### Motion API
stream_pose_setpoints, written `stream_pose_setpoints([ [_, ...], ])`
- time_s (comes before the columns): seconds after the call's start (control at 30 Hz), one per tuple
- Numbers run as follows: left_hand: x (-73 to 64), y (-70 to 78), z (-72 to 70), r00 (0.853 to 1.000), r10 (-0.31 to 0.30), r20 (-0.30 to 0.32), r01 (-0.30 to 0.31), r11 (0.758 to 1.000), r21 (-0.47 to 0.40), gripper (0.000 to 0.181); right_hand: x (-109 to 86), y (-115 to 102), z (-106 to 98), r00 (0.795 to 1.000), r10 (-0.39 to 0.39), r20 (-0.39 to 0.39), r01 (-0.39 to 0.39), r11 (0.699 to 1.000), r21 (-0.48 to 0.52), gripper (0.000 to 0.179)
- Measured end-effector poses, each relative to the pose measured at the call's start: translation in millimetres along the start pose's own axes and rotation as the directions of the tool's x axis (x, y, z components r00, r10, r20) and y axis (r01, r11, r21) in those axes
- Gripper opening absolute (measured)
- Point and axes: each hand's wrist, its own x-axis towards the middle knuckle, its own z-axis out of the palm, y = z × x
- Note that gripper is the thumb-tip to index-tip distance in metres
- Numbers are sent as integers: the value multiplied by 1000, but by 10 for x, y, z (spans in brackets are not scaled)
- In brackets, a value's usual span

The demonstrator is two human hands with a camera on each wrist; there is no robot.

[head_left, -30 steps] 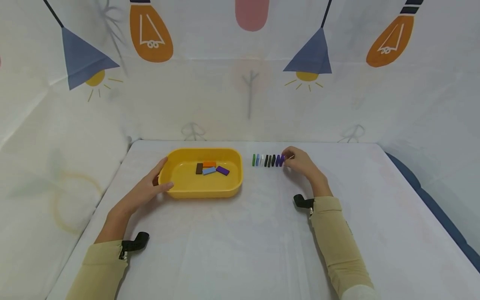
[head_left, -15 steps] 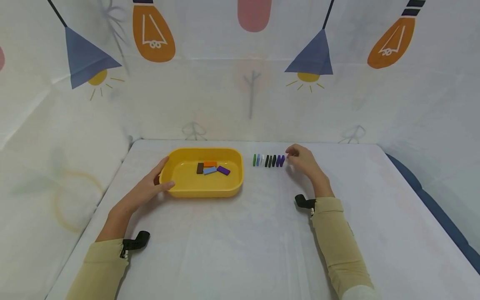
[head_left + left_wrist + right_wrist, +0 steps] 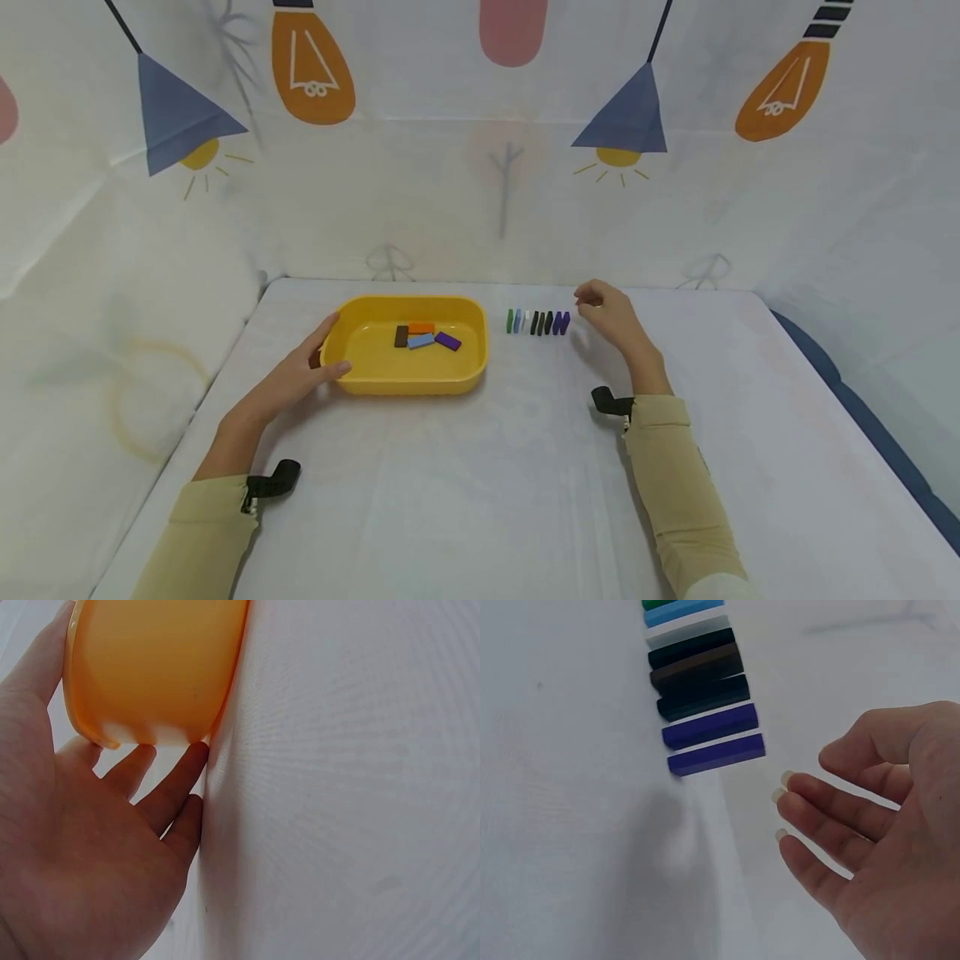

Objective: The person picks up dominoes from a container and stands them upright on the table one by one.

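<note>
My left hand holds the left end of a yellow plastic tray, the thumb over its rim and the fingers against its outer wall. Inside lie a dark brown domino, an orange one, a light blue one and a purple domino. To the tray's right, several dominoes stand on edge in a row running from a green domino to purple ones. My right hand hovers beside the row's purple end domino, fingers loosely bent and holding nothing, not touching it.
Everything stands on a table with a white cloth. A white curtain printed with lamps and bulbs hangs behind it. Dark blue material shows beyond the table's right edge. Each wrist wears a black camera.
My right hand has let go of the end of the row and drawn back slightly up and to the right. The purple end domino stays standing. My left hand keeps its place on the tray.
</note>
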Motion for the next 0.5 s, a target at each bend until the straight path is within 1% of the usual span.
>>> stream_pose_setpoints([
  [0.1, 11, 1, -6, 1000, 10, 1, -10, 1000, -2, 91, -5, -44, -8, 1000, -20, -5, 20, 1000, 5, 33],
  [0.33, 28, -14, 0, 1000, -3, 3, 3, 1000, -1, 93, 22, -176, 41, 996, -80, 44, 78, 996, 42, 35],
  [0.5, 21, -25, 3, 1000, -12, 1, 12, 1000, 0, 93, 39, -268, 91, 995, -99, -6, 99, 994, 42, 31],
])
